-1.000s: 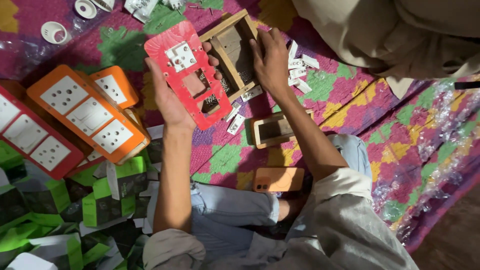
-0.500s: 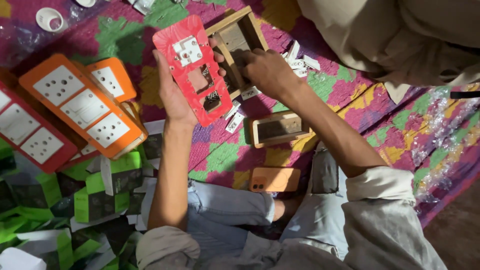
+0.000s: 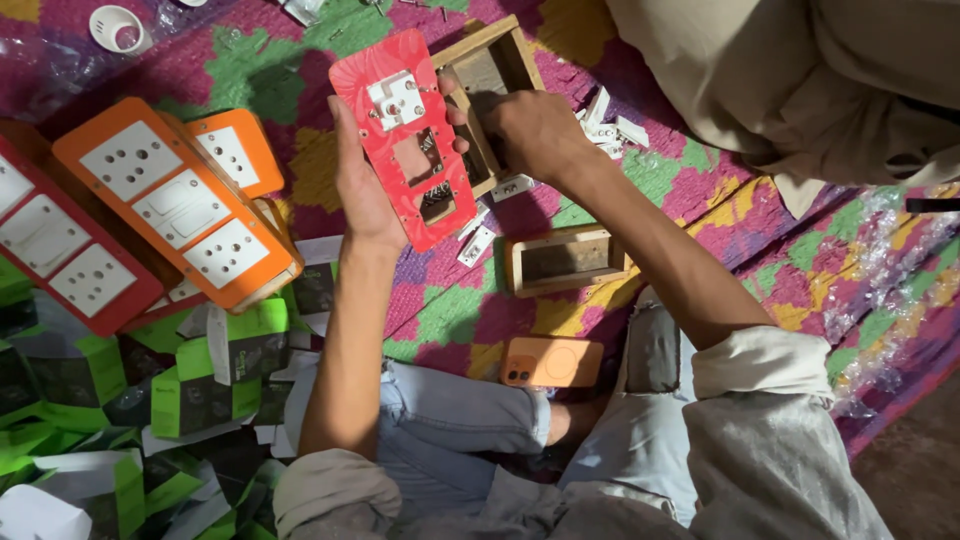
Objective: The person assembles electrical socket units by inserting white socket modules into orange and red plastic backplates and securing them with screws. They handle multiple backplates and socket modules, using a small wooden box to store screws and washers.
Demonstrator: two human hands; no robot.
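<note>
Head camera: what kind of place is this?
Probably a small home workshop for switchboards. The person sits on a patterned mat, holding a red plate, beside orange boards and wooden boxes.

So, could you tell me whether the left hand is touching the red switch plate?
Touching: the head view shows the left hand gripping the red switch plate, fingers wrapped around its edge.

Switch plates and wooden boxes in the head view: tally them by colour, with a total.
Red plastic switch plates: 2, one held in the left hand, one at the left edge
Orange plastic switch plates: 2
Brown wooden boxes: 2
Total: 6
</note>
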